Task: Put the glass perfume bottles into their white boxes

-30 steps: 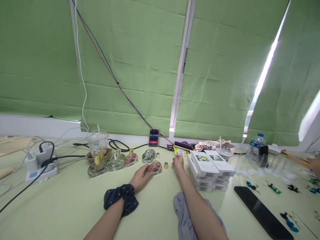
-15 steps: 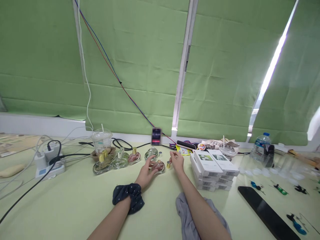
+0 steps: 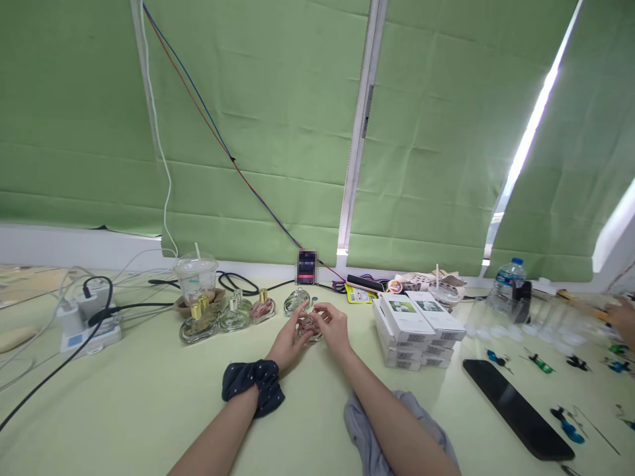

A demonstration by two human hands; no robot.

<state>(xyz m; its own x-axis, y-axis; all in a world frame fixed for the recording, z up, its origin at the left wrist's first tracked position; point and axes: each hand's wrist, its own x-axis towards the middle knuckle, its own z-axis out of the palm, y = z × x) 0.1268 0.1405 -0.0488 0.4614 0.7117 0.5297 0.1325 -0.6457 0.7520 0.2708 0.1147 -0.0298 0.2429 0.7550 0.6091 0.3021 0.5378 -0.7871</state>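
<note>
Head view: two-handed work at a bottle's (image 3: pixel 309 332) top, seemingly; next move calls for steadiness. Left hand (image 3: pixel 288 344) curled round its left side. Right hand (image 3: pixel 335 329), fingers bent, at its top; grip hidden, cannot tell. Bottle mid-table, between hands. Right: stacked white boxes (image 3: pixel 417 328).

Pinkish bottle (image 3: pixel 308 329), white-dotted navy scrunchie (image 3: pixel 254 387)
</note>
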